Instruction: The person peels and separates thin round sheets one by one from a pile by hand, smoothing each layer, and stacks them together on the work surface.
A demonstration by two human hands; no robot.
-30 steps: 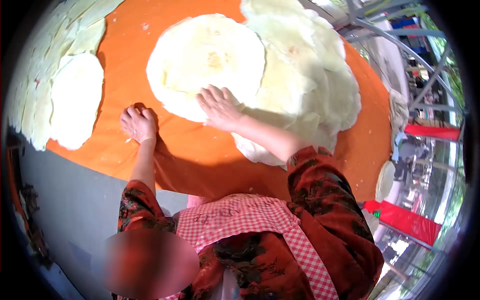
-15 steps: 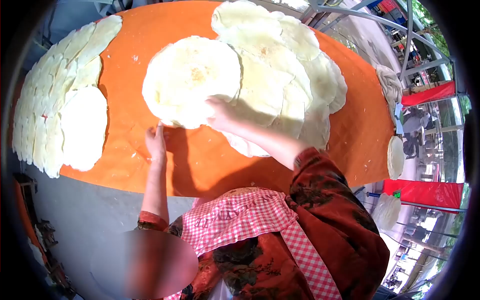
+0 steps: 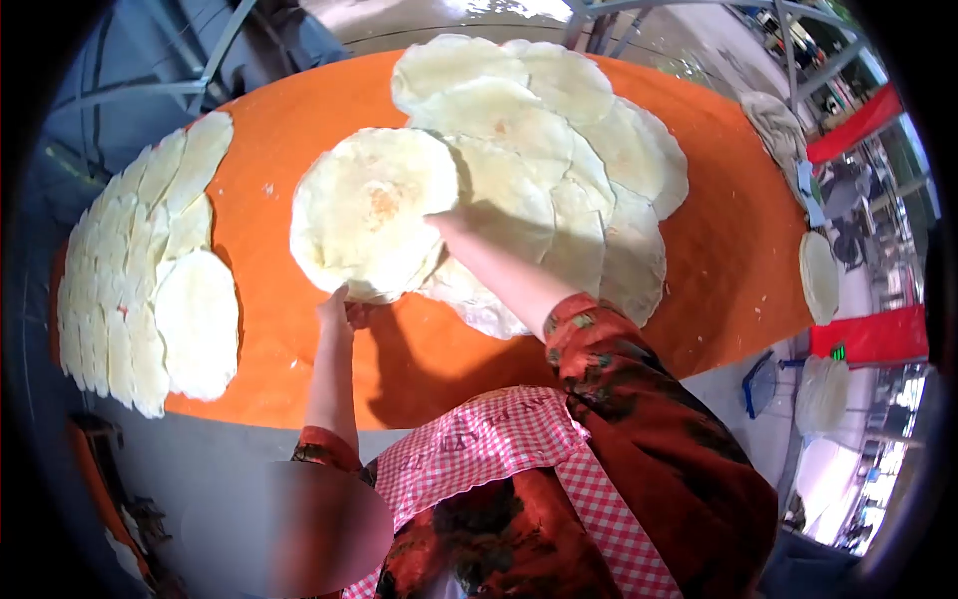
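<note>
1. Person at near side of table covered w/ orange cloth (image 3: 269, 329); checked apron (image 3: 469, 444), pink & white, w/ lettering too unclear to read; red sleeve (image 3: 649, 409) on R arm, dark floral patches.
2. Main round flatbread (image 3: 369, 200): mid-table, a bit L of centre; pale, w/ brownish spots in the middle. R side overlaps the neighbouring batch.
3. L hand (image 3: 335, 309): at its near edge, narrow, thumb touching rim, fingers curled just below. Can't tell if pinched tight.
4. R hand (image 3: 445, 228): at its R edge, fingertips touching, palm down. Underside hidden, so can't tell if gripping.
5. R batch (image 3: 544, 160): broad spread of overlapping flatbreads, from near the R hand to far side.
6. L batch (image 3: 110, 290): tight overlapping rows at L end; one whiter round sheet (image 3: 198, 324) on its R side.
7. Far R: crumpled pale cloth (image 3: 773, 125) at table edge; small disc (image 3: 818, 278) nearer, same end.
</note>
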